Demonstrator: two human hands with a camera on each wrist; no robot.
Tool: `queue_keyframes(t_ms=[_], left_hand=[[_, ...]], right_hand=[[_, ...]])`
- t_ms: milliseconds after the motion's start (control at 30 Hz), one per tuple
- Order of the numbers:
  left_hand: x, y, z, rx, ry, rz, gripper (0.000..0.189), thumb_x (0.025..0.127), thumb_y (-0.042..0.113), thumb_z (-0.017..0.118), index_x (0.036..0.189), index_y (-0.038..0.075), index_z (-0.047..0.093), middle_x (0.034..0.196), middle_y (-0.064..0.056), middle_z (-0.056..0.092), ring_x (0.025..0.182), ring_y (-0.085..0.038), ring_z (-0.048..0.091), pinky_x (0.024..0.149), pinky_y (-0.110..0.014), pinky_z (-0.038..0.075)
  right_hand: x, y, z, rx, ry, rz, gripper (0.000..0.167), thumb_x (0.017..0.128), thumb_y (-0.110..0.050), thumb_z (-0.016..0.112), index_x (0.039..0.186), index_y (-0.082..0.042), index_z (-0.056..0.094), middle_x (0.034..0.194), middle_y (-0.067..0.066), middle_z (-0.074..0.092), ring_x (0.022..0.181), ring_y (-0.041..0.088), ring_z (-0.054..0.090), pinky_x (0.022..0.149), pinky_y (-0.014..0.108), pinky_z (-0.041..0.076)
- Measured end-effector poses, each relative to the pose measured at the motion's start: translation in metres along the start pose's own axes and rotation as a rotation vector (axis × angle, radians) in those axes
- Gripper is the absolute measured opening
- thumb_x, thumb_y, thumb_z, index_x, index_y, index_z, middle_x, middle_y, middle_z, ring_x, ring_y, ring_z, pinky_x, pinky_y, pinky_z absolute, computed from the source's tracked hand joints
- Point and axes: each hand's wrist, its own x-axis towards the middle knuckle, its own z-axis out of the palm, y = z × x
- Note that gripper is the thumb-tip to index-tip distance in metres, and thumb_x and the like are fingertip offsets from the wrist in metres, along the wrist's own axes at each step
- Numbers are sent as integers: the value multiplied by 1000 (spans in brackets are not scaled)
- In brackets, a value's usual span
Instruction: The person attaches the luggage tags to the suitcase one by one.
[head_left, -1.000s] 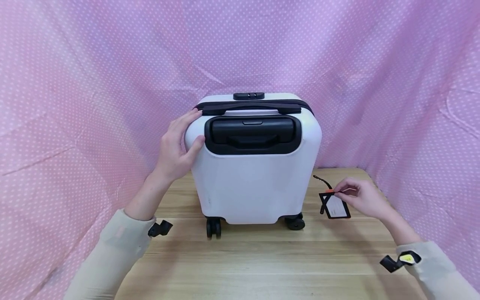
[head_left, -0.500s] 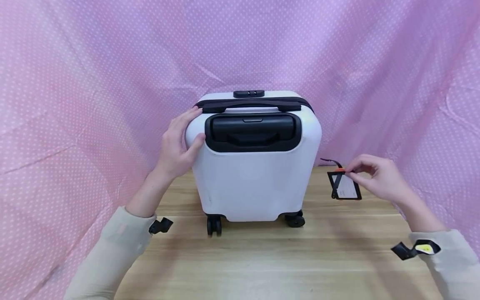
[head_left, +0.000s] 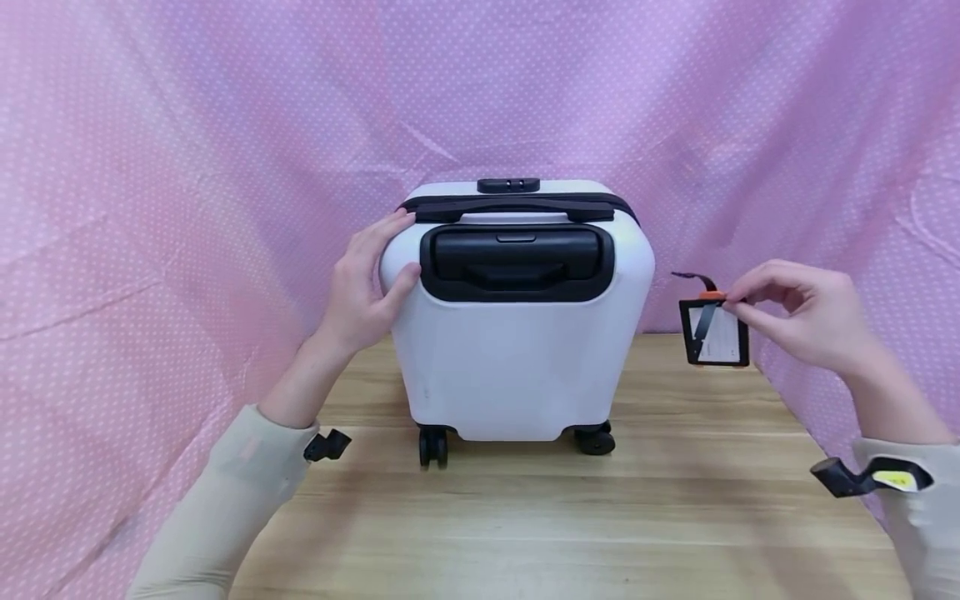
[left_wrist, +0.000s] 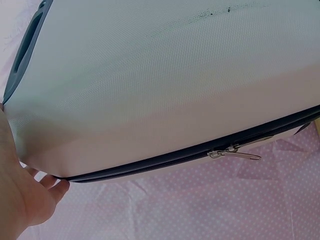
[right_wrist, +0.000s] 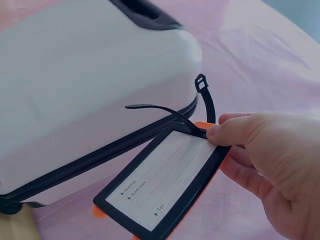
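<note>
Dotted cloth (head_left: 480, 83) behind table (head_left: 525, 517); suitcase (head_left: 510, 367) between hands (head_left: 367, 283) (head_left: 817, 317), tag (head_left: 722, 340) pinched.

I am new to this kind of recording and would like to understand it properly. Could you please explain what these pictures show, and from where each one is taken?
There is no robot here: you see a person's two bare hands. The wide picture comes from a camera on the head, looking forward and down; the other two come from cameras on the left and right wrists.

A white suitcase stands on its wheels on a wooden table, with pink dotted cloth behind. The left hand rests on its upper corner. The right hand pinches a luggage tag by one end, beside the suitcase. The tag reads Name, Address and Tel, and its black strap is unfastened.
</note>
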Motion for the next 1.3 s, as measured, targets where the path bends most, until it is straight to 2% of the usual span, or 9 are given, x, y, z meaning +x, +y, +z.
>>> queue_keyframes(t_ms=[200, 333, 433, 600, 700, 867, 1033, 1200, 1300], left_hand=[[0, 0, 1, 7, -1, 1, 57, 97, 34, 65, 148, 9, 61, 156, -11, 60, 144, -35, 56, 115, -61, 47], [0, 1, 1, 9, 0, 6, 57, 97, 33, 64, 148, 8, 62, 156, -12, 60, 144, -35, 56, 115, -60, 47], [1, 2, 1, 11, -3, 6, 56, 97, 34, 63, 147, 8, 62, 155, -13, 61, 144, -35, 56, 116, -60, 47], [0, 4, 0, 7, -6, -5, 56, 98, 34, 63, 148, 8, 62, 156, -13, 60, 144, -36, 55, 116, -61, 47], [0, 4, 0, 9, -8, -9, 57, 98, 34, 63, 148, 8, 61, 156, -13, 60, 144, -36, 55, 117, -62, 46], [0, 4, 0, 14, -10, -14, 56, 98, 35, 62, 148, 8, 62, 156, -12, 60, 144, -35, 55, 117, -62, 46], [-1, 4, 0, 13, -9, -14, 56, 98, 35, 62, 148, 8, 62, 156, -12, 60, 144, -36, 55, 117, -61, 46], [-1, 3, 1, 7, -3, -13, 56, 98, 35, 63, 147, 9, 62, 156, -12, 61, 144, -35, 55, 117, -60, 46], [-1, 3, 3, 6, 19, -16, 57, 97, 35, 63, 147, 9, 63, 155, -12, 61, 144, -35, 55, 118, -60, 46]], right_hand=[[25, -18, -10, -13, 12, -43, 20, 70, 33, 69, 87, 21, 70, 93, -5, 79, 84, 3, 72, 78, 8, 57], [42, -32, -12, 102, 13, -81, 11, 77, 25, 73, 87, 26, 68, 93, 0, 80, 83, 7, 73, 78, 10, 58], [53, -42, -11, 179, 11, -119, 16, 79, 19, 77, 86, 28, 66, 93, 3, 80, 83, 9, 73, 78, 11, 58], [67, -59, -6, 208, -1, -160, 24, 81, 13, 82, 87, 29, 65, 94, 4, 80, 83, 10, 72, 78, 11, 58], [72, -68, 0, 227, -11, -169, 22, 79, 15, 81, 87, 28, 66, 93, 5, 80, 83, 10, 73, 78, 11, 58], [76, -79, 11, 162, -29, -169, 16, 80, 16, 81, 87, 24, 69, 92, 1, 80, 83, 7, 72, 80, 11, 58], [79, -83, 24, 90, -31, -188, 14, 81, 13, 82, 86, 19, 71, 92, -5, 79, 82, 3, 72, 76, 8, 57], [82, -86, 35, 130, -26, -222, 17, 82, 8, 84, 84, 19, 71, 91, -4, 79, 82, 3, 72, 77, 9, 58], [85, -87, 41, 145, -28, -233, 13, 80, 11, 84, 83, 16, 72, 89, -1, 78, 81, 4, 71, 77, 10, 59]])
